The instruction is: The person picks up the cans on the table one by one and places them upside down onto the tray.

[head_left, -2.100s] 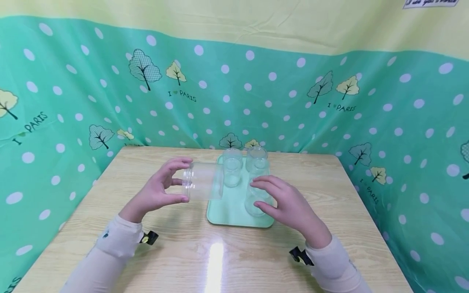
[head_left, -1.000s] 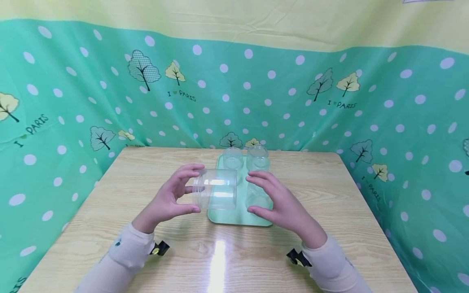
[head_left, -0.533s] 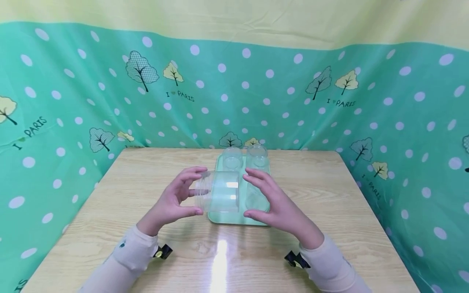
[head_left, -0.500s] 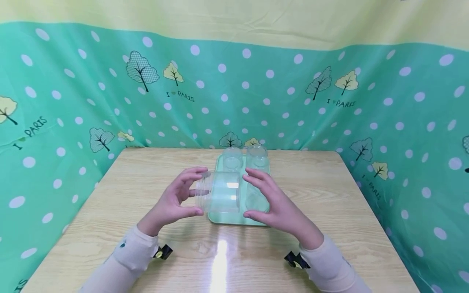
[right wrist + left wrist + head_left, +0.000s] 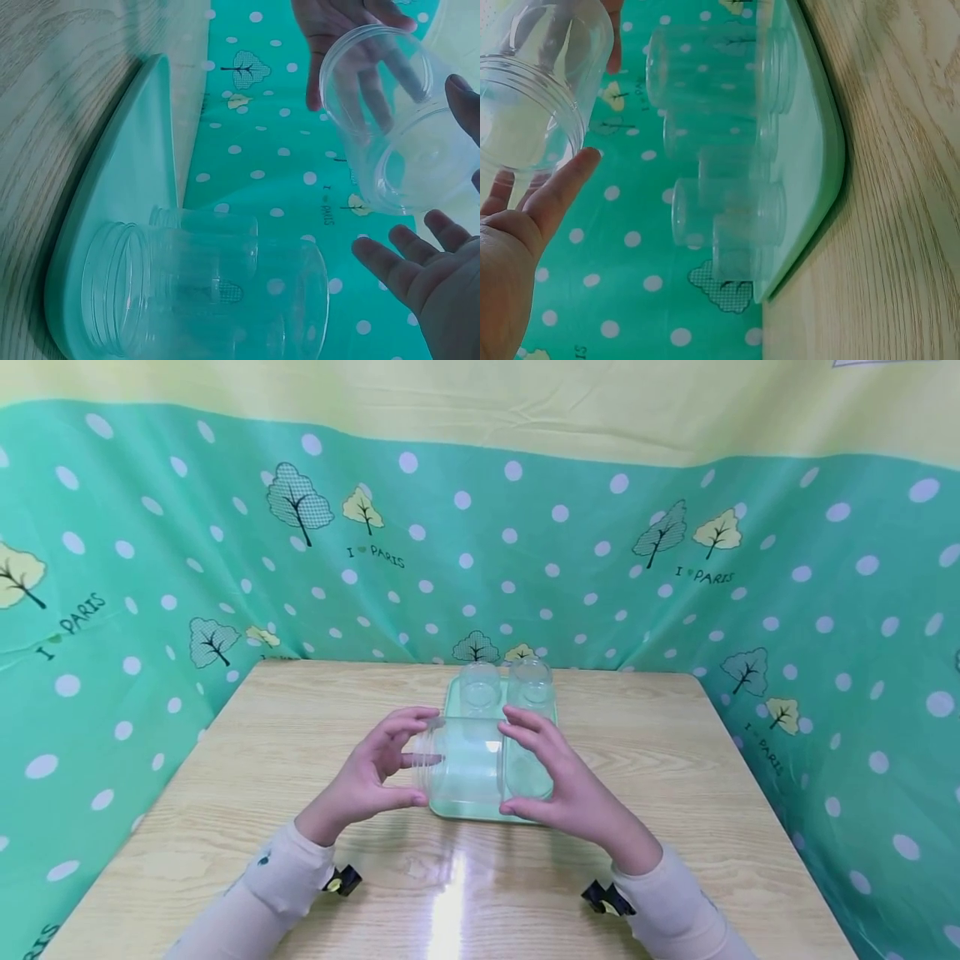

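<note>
My left hand [image 5: 422,758] grips a clear plastic jar [image 5: 461,764] by its threaded mouth and holds it on its side above the front left of a pale green tray [image 5: 480,812]. My right hand [image 5: 506,762] cups the jar's base end. In the right wrist view one fingertip [image 5: 461,97] touches the jar [image 5: 397,127], while the other fingers [image 5: 390,255] stay just off it. In the left wrist view my thumb [image 5: 574,172] lies against the jar's rim [image 5: 532,97]. Three more clear jars stand on the tray: back left [image 5: 480,687], back right [image 5: 531,683], front right [image 5: 528,772].
The tray sits at the middle back of a light wooden table [image 5: 300,752]. A green dotted curtain [image 5: 150,568] closes in the back and both sides. Bare wood lies left, right and in front of the tray.
My left hand has carried the jar to the right, over the tray. My right hand has moved left from the front right jar to the held jar's base.
</note>
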{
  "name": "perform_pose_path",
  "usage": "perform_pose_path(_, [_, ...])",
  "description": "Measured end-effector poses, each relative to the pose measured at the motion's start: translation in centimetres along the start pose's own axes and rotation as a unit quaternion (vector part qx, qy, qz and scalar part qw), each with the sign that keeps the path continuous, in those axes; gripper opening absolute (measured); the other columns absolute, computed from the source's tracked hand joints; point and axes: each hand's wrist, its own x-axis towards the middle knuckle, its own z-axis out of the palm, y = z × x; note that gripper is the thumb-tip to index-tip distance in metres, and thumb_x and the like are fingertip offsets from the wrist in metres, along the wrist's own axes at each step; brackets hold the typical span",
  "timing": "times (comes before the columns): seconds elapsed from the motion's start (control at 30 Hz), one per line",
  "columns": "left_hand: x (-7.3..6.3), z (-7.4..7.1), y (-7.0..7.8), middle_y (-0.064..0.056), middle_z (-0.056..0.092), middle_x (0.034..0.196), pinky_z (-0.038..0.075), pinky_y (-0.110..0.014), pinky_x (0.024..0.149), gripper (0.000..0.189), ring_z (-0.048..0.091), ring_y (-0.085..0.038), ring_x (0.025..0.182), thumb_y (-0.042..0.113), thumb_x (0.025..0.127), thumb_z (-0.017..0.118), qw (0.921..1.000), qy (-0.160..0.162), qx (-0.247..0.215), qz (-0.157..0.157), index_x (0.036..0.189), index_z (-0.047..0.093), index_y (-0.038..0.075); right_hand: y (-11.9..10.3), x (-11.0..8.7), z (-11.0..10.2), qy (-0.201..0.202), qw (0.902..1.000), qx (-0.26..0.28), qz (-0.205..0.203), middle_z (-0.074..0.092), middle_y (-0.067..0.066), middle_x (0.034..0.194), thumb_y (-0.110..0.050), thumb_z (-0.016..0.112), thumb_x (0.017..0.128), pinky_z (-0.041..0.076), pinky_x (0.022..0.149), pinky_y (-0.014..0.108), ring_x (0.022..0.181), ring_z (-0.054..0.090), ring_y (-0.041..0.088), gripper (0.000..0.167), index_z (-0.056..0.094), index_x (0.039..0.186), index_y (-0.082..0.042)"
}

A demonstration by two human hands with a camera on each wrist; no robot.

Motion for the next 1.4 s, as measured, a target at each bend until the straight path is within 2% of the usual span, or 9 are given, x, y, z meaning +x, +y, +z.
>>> perform_pose_path(0.27, [0.25, 0.48, 0.09, -0.042, 0.022, 0.153, 0.054, -0.060, 0.097, 0.083, 0.033, -0.045, 0.147, -0.021, 0.073, 0.080, 0.9996, 0.001, -0.024, 0.012, 0.144, 0.039, -0.007, -0.10, 0.12, 0.24, 0.008, 0.9974, 0.062, -0.034, 0.025, 0.016, 0.164, -0.009, 0.091, 0.077, 0.046, 0.112, 0.050, 0.147, 0.039, 0.028, 0.095, 0.037, 0.154, -0.005])
perform_pose_path(0.5, [0.14, 0.87, 0.11, -0.042, 0.020, 0.153, 0.051, -0.066, 0.096, 0.084, 0.033, -0.045, 0.147, -0.022, 0.073, 0.079, 0.9990, 0.004, -0.041, 0.016, 0.145, 0.039, -0.005, -0.51, 0.18, 0.37, 0.013, 0.9943, 0.095, -0.046, 0.024, 0.018, 0.164, -0.005, 0.090, 0.076, 0.050, 0.108, 0.049, 0.146, 0.040, 0.028, 0.093, 0.039, 0.153, -0.007])
perform_pose_path(0.77, [0.23, 1.03, 0.36, -0.038, 0.022, 0.155, 0.052, -0.065, 0.097, 0.084, 0.031, -0.052, 0.146, -0.020, 0.074, 0.080, 0.9994, 0.007, -0.033, 0.011, 0.146, 0.039, -0.004, -0.37, 0.14, 0.59, 0.022, 0.9934, 0.100, -0.051, 0.024, 0.019, 0.163, -0.003, 0.092, 0.072, 0.048, 0.111, 0.045, 0.145, 0.041, 0.030, 0.096, 0.041, 0.153, -0.010])
perform_pose_path(0.93, [0.09, 0.99, 0.24, -0.036, 0.023, 0.157, 0.052, -0.064, 0.096, 0.084, 0.030, -0.055, 0.145, -0.019, 0.075, 0.080, 0.9997, 0.005, -0.025, 0.007, 0.147, 0.038, -0.003, -0.35, 0.14, 0.76, 0.031, 0.9931, 0.099, -0.053, 0.025, 0.019, 0.162, -0.003, 0.093, 0.070, 0.049, 0.108, 0.050, 0.144, 0.042, 0.029, 0.095, 0.042, 0.150, -0.007])
perform_pose_path(1.03, [0.03, 0.90, 0.19, -0.034, 0.024, 0.158, 0.053, -0.063, 0.096, 0.085, 0.030, -0.052, 0.146, -0.018, 0.075, 0.080, 0.9998, 0.002, -0.018, 0.004, 0.147, 0.038, -0.003, -0.37, 0.14, 0.80, 0.033, 0.9935, 0.095, -0.053, 0.027, 0.018, 0.162, -0.004, 0.093, 0.071, 0.049, 0.108, 0.051, 0.143, 0.044, 0.029, 0.092, 0.043, 0.149, -0.005])
perform_pose_path(1.23, [0.08, 0.80, 0.17, -0.038, 0.021, 0.157, 0.054, -0.061, 0.097, 0.085, 0.033, -0.043, 0.148, -0.016, 0.076, 0.081, 0.9999, 0.000, -0.014, 0.003, 0.148, 0.037, -0.004, -0.39, 0.15, 0.70, 0.036, 0.9949, 0.080, -0.049, 0.029, 0.016, 0.161, -0.005, 0.092, 0.073, 0.050, 0.109, 0.046, 0.142, 0.046, 0.030, 0.089, 0.045, 0.149, -0.010])
perform_pose_path(1.4, [0.00, 0.73, 0.07, -0.039, 0.020, 0.157, 0.053, -0.064, 0.096, 0.086, 0.032, -0.043, 0.149, -0.018, 0.076, 0.080, 0.9998, -0.005, -0.015, 0.008, 0.148, 0.036, -0.004, -0.39, 0.11, 0.68, 0.038, 0.9948, 0.079, -0.053, 0.030, 0.019, 0.159, -0.006, 0.092, 0.074, 0.050, 0.108, 0.047, 0.141, 0.047, 0.030, 0.088, 0.046, 0.149, -0.010])
